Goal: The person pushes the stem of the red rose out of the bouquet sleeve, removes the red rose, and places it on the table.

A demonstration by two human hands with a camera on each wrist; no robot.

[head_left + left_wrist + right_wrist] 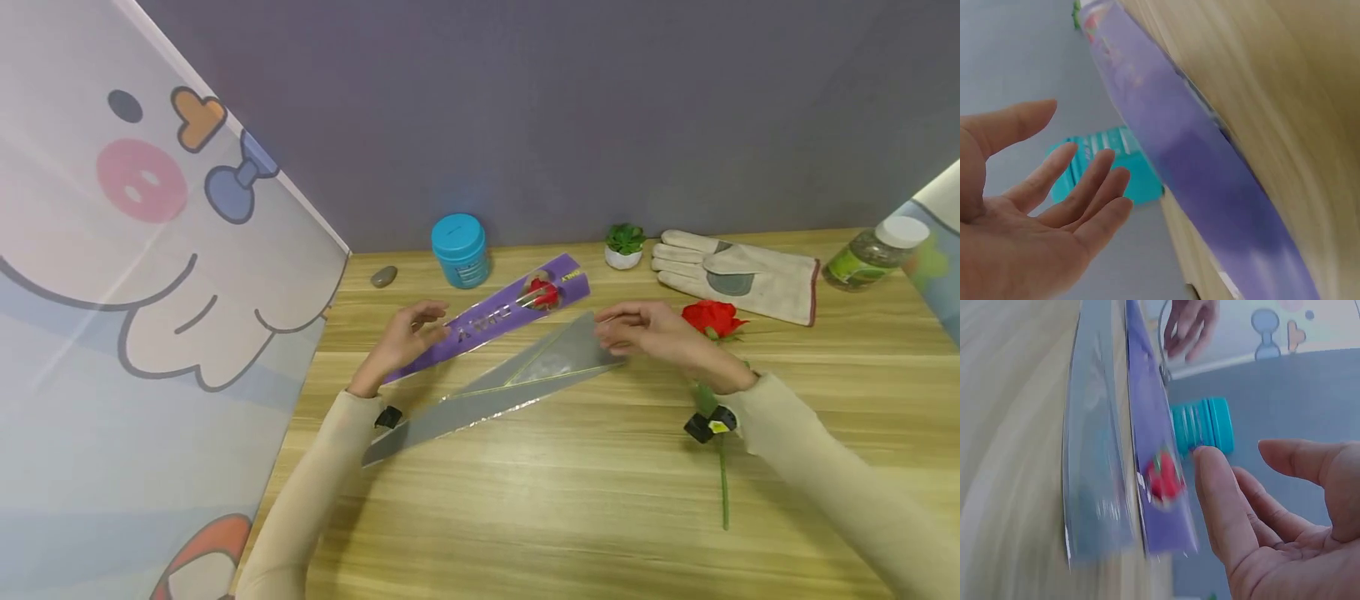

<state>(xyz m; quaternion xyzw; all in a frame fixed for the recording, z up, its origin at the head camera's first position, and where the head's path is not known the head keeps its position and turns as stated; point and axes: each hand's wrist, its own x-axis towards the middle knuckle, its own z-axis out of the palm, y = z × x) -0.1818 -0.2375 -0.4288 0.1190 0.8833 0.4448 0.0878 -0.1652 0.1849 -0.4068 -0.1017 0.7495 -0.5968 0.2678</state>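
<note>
A purple flower sleeve (501, 317) with a red rose (542, 292) inside lies on the wooden table (570, 500). Beside it lies an empty grey sleeve (495, 387). My left hand (411, 332) hovers with relaxed fingers at the purple sleeve's (1210, 162) near side, holding nothing. My right hand (651, 332) hangs relaxed at the grey sleeve's (1094, 469) wide end, fingers (1222, 500) loose and empty. A loose red rose (712, 319) with a green stem lies under my right wrist.
A teal jar (460, 250), a grey pebble (383, 276), a small potted plant (624, 244), a white work glove (738, 275) and a bottle (873, 252) line the back edge. A cartoon-printed panel (142, 275) walls the left side.
</note>
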